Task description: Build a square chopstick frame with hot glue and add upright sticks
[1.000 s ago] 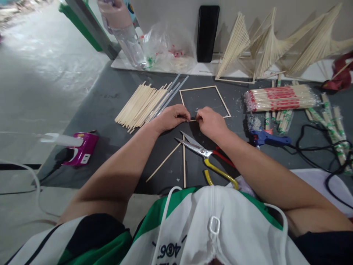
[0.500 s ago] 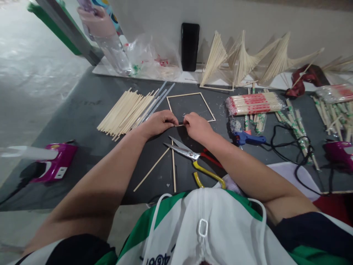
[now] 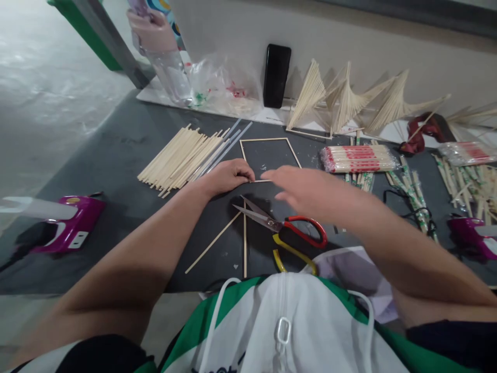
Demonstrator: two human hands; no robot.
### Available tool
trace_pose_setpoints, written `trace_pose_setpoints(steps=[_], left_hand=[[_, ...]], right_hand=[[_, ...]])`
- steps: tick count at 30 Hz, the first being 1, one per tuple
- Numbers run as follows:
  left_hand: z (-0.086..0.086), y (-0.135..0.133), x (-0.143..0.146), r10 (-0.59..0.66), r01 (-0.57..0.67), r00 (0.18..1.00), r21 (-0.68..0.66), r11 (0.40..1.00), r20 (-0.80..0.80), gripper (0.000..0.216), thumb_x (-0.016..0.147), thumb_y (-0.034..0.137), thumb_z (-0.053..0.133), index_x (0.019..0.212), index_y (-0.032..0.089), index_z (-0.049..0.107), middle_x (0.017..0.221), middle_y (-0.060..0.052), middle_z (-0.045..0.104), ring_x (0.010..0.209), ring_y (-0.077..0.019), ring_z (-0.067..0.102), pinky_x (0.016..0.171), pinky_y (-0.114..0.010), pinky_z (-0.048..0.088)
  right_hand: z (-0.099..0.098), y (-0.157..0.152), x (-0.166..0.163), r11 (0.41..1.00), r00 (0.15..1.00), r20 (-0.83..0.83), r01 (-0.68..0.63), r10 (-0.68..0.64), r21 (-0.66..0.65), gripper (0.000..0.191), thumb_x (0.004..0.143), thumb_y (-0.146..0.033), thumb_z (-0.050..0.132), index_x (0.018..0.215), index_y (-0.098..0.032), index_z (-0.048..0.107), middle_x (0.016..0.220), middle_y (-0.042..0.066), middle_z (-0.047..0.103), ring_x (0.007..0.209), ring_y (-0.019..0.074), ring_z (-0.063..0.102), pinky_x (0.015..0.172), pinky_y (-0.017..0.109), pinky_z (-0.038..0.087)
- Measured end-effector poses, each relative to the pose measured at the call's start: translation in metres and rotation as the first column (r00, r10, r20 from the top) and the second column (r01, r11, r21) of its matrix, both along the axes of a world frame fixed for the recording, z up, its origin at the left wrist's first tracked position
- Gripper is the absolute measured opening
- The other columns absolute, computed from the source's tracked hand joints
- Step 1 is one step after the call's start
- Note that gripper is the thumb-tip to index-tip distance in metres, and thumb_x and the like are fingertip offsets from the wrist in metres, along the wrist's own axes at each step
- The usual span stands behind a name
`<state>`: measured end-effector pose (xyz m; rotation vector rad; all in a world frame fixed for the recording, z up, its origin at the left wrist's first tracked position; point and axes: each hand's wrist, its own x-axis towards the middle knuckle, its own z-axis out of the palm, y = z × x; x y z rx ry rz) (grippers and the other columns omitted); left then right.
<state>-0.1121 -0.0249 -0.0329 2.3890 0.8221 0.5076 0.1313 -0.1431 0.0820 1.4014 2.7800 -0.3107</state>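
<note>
A square frame of thin wooden sticks (image 3: 264, 139) lies flat on the dark table. My left hand (image 3: 231, 174) is closed at its near left corner, thumb and forefinger pinching the end of the near stick. Over the near right side of the frame hovers my right hand (image 3: 301, 184), slightly blurred, fingers stretched out and nothing visible in it. Its palm and forearm hide the frame's near right corner. Below the hands lie open-bladed scissors (image 3: 274, 224) with one red and one yellow handle loop, across the tips of two loose sticks (image 3: 213, 242).
Left of the frame is a pile of sticks (image 3: 176, 160) with clear glue sticks (image 3: 223, 147). Packaged chopsticks (image 3: 359, 158) lie right. A phone (image 3: 277, 76), a bottle (image 3: 166, 67) and a twisted stick structure (image 3: 347, 101) stand behind. Purple power units (image 3: 72, 223) flank the table.
My right hand has come off the near stick, opened and shifted right, now covering the blue glue gun's place. My left hand still pinches the corner. The view has tilted slightly.
</note>
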Motion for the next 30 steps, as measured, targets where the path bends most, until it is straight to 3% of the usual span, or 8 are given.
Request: trace_pose_setpoints(steps=[3, 5, 8, 15, 25, 30], left_hand=[[0.002, 0.000, 0.001, -0.003, 0.002, 1.000, -0.010, 1.000, -0.008, 0.021, 0.084, 0.018, 0.059, 0.089, 0.022, 0.079, 0.097, -0.002, 0.070, 0.088, -0.0140, 0.066, 0.088, -0.026, 0.050], [0.003, 0.000, 0.002, 0.002, -0.002, 1.000, -0.009, 1.000, -0.016, 0.020, 0.084, 0.017, 0.060, 0.088, 0.022, 0.080, 0.097, -0.003, 0.069, 0.088, -0.0139, 0.065, 0.088, -0.025, 0.050], [0.003, 0.001, 0.001, 0.005, -0.005, 1.000, 0.004, 1.000, -0.019, 0.020, 0.083, 0.016, 0.062, 0.089, 0.023, 0.080, 0.099, -0.004, 0.067, 0.092, -0.0152, 0.065, 0.089, -0.027, 0.050], [0.005, -0.003, 0.000, 0.046, -0.046, 0.997, 0.010, 0.999, -0.062, 0.021, 0.084, 0.016, 0.063, 0.090, 0.024, 0.081, 0.113, -0.005, 0.060, 0.101, -0.0163, 0.061, 0.098, -0.031, 0.049], [0.005, -0.004, 0.002, 0.025, -0.026, 0.999, -0.041, 0.999, -0.026, 0.021, 0.084, 0.014, 0.062, 0.089, 0.023, 0.080, 0.113, -0.005, 0.061, 0.103, -0.0175, 0.063, 0.097, -0.032, 0.049], [0.008, -0.007, 0.001, 0.027, -0.025, 0.999, -0.065, 0.998, 0.020, 0.016, 0.084, 0.014, 0.062, 0.088, 0.021, 0.076, 0.113, -0.005, 0.061, 0.103, -0.0162, 0.063, 0.098, -0.031, 0.050]], right_hand=[[-0.019, 0.052, 0.047, 0.990, 0.985, 0.106, 0.138, -0.136, -0.010, 0.061, 0.090, -0.017, 0.066, 0.150, -0.019, 0.053, 0.151, 0.016, 0.056, 0.137, 0.0328, 0.056, 0.111, 0.046, 0.046], [-0.035, 0.081, 0.076, 0.984, 0.982, 0.129, 0.150, -0.138, -0.096, 0.075, 0.086, -0.019, 0.072, 0.157, -0.015, 0.046, 0.161, 0.019, 0.045, 0.147, 0.0341, 0.046, 0.120, 0.048, 0.039], [-0.056, 0.105, 0.103, 0.975, 0.989, 0.075, 0.139, -0.127, -0.172, 0.092, 0.082, -0.028, 0.079, 0.163, -0.020, 0.036, 0.169, 0.017, 0.033, 0.156, 0.0325, 0.033, 0.126, 0.048, 0.032], [-0.081, 0.125, 0.112, 0.972, 0.996, 0.060, 0.073, -0.061, -0.224, 0.110, 0.076, -0.045, 0.082, 0.168, -0.029, 0.023, 0.174, 0.009, 0.023, 0.158, 0.0329, 0.029, 0.127, 0.051, 0.030], [-0.081, 0.141, 0.116, 0.981, 0.993, 0.114, -0.015, 0.037, -0.193, 0.115, 0.072, -0.060, 0.077, 0.168, -0.019, 0.026, 0.172, 0.014, 0.027, 0.154, 0.0436, 0.031, 0.126, 0.060, 0.029], [-0.084, 0.141, 0.119, 0.983, 0.995, 0.096, -0.017, 0.035, -0.182, 0.114, 0.072, -0.063, 0.078, 0.168, -0.027, 0.027, 0.172, 0.011, 0.028, 0.152, 0.0443, 0.035, 0.123, 0.063, 0.032]])
